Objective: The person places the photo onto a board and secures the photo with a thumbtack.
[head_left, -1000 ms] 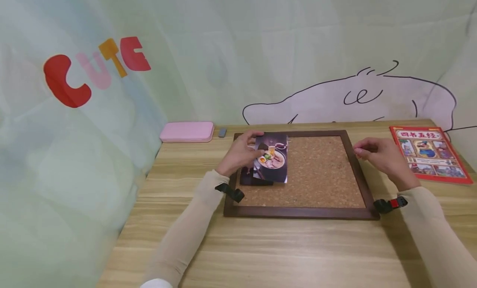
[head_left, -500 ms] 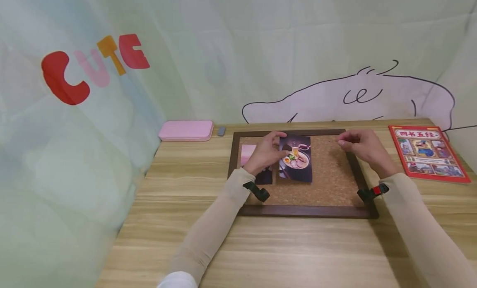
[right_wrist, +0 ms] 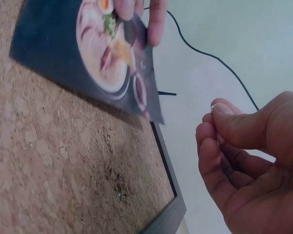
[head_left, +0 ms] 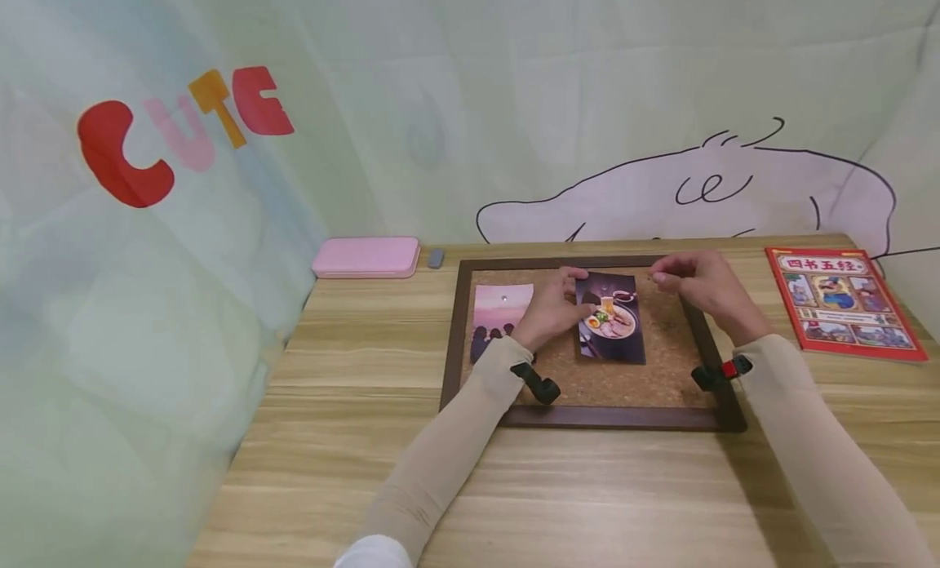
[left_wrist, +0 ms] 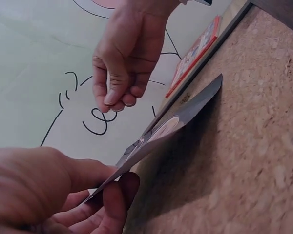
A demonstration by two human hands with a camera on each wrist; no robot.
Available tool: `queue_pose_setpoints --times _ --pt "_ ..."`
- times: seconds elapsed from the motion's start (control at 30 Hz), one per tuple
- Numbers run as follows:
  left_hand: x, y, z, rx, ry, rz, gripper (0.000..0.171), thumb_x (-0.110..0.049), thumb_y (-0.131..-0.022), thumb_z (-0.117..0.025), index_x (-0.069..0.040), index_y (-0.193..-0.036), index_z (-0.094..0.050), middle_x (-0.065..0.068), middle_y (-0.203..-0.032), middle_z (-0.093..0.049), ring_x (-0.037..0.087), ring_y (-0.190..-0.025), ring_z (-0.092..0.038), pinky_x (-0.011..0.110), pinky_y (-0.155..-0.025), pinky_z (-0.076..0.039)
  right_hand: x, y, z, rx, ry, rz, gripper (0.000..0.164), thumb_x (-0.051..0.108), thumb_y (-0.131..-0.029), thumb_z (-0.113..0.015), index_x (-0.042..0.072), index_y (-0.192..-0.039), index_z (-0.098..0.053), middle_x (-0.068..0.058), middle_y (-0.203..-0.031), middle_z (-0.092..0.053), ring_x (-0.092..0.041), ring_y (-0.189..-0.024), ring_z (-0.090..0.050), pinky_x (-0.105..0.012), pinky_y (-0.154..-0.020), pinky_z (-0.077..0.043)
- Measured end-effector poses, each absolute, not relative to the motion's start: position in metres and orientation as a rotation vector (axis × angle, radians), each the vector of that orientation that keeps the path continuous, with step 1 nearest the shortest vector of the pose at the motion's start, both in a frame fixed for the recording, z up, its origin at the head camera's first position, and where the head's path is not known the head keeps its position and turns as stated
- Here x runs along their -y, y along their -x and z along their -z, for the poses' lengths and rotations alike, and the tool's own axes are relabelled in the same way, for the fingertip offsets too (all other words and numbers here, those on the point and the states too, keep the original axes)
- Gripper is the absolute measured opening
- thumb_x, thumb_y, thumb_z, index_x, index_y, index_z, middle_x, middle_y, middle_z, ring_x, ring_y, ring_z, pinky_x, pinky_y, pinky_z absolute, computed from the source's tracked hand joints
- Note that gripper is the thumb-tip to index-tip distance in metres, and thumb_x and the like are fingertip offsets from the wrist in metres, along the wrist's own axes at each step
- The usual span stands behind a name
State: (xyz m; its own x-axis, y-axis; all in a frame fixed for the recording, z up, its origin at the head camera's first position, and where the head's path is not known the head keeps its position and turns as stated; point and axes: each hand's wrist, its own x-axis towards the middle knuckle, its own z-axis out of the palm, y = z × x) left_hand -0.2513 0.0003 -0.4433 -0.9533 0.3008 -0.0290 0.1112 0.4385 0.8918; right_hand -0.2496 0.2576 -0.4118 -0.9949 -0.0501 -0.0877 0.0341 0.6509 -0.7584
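One sunset photo [head_left: 503, 311] appears pinned to the corkboard [head_left: 624, 390], while the left hand [head_left: 551, 311] pinches a ramen photo [head_left: 615, 319], not yet fixed, and the right hand [head_left: 702, 286] a probable pushpin [right_wrist: 212, 108]

Dark rectangular paper photo of ramen bowl [head_left: 615, 321] was pinched near one edge by left hand [head_left: 552, 308], tilted above rectangular brown-framed cork board [head_left: 624, 388], which lay flat. Tiny pale object [right_wrist: 212, 108], too small to identify, was pinched by right hand [head_left: 705, 286].

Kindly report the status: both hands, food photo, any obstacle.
Left hand holds food photo over corkboard. Right hand pinches tiny pale item, too small to identify. No obstacle seen between photo and corkboard.
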Motion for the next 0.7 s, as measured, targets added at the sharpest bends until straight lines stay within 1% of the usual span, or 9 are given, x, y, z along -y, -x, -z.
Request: queue_pose_setpoints --times 0.13,0.23,0.3,0.4,0.5,0.57,0.63,0.7 --pt "-0.009 0.253 0.447 -2.518 -0.347 -1.487 0.055 -0.009 -0.096 -0.079 -0.01 -0.146 -0.058 0.02 -0.138 -0.068 0.029 -0.118 -0.07 0.032 -0.091 -0.059 -0.256 0.25 0.411 -2.759 0.016 1.286 0.033 0.024 -0.109 -0.064 0.001 -0.131 -0.069 -0.022 -0.125 -0.068 -0.03 -0.107 -0.057 -0.035 -0.089 -0.047" --pt "-0.016 0.254 0.448 -2.541 -0.334 -1.439 0.055 -0.011 -0.096 -0.08 -0.011 -0.147 -0.058 0.019 -0.136 -0.069 0.029 -0.121 -0.07 0.034 -0.095 -0.059 -0.256 0.251 0.412 -2.767 0.026 1.291 0.03 0.022 -0.109 -0.064 0.001 -0.129 -0.069 -0.02 -0.121 -0.07 -0.027 -0.104 -0.059 -0.032 -0.087 -0.048" --pt "-0.019 0.254 0.449 -2.558 -0.343 -1.414 0.056 -0.01 -0.096 -0.08 -0.01 -0.148 -0.057 0.019 -0.134 -0.071 0.03 -0.119 -0.071 0.033 -0.094 -0.058 -0.256 0.25 0.412 -2.767 0.029 1.292 0.029 0.022 -0.109 -0.064 0.001 -0.128 -0.07 -0.018 -0.119 -0.07 -0.026 -0.102 -0.06 -0.031 -0.086 -0.049" --pt "-0.024 0.252 0.447 -2.607 -0.357 -1.369 0.057 -0.011 -0.096 -0.08 -0.01 -0.148 -0.057 0.018 -0.13 -0.073 0.028 -0.116 -0.072 0.031 -0.092 -0.057 -0.256 0.251 0.412 -2.75 0.021 1.291 0.03 0.023 -0.109 -0.063 0.001 -0.13 -0.068 -0.02 -0.121 -0.069 -0.027 -0.103 -0.06 -0.034 -0.088 -0.05" --pt "-0.028 0.251 0.445 -2.641 -0.367 -1.339 0.057 -0.013 -0.097 -0.08 -0.009 -0.148 -0.057 0.017 -0.127 -0.075 0.028 -0.115 -0.073 0.033 -0.095 -0.057 -0.257 0.252 0.411 -2.741 0.013 1.287 0.033 0.024 -0.11 -0.063 0.0 -0.131 -0.068 -0.022 -0.123 -0.069 -0.029 -0.104 -0.06 -0.036 -0.089 -0.049" --pt "-0.03 0.251 0.444 -2.66 -0.358 -1.319 0.057 -0.015 -0.096 -0.081 -0.01 -0.148 -0.057 0.016 -0.125 -0.076 0.027 -0.113 -0.073 0.034 -0.095 -0.057 -0.257 0.252 0.41 -2.748 0.018 1.281 0.033 0.024 -0.11 -0.063 0.0 -0.131 -0.068 -0.023 -0.123 -0.069 -0.028 -0.104 -0.06 -0.036 -0.087 -0.049" --pt "-0.032 0.251 0.445 -2.674 -0.345 -1.308 0.057 -0.016 -0.096 -0.082 -0.011 -0.147 -0.058 0.014 -0.123 -0.076 0.025 -0.111 -0.073 0.033 -0.093 -0.056 -0.257 0.253 0.41 -2.756 0.029 1.279 0.033 0.025 -0.109 -0.063 -0.001 -0.131 -0.068 -0.023 -0.121 -0.07 -0.028 -0.102 -0.06 -0.035 -0.085 -0.05" --pt "-0.034 0.251 0.445 -2.687 -0.344 -1.302 0.057 -0.016 -0.095 -0.083 -0.011 -0.146 -0.059 0.013 -0.121 -0.077 0.023 -0.107 -0.073 0.03 -0.089 -0.055 -0.257 0.253 0.411 -2.761 0.037 1.279 0.033 0.024 -0.109 -0.063 -0.001 -0.13 -0.069 -0.022 -0.119 -0.07 -0.028 -0.102 -0.062 -0.034 -0.084 -0.052"
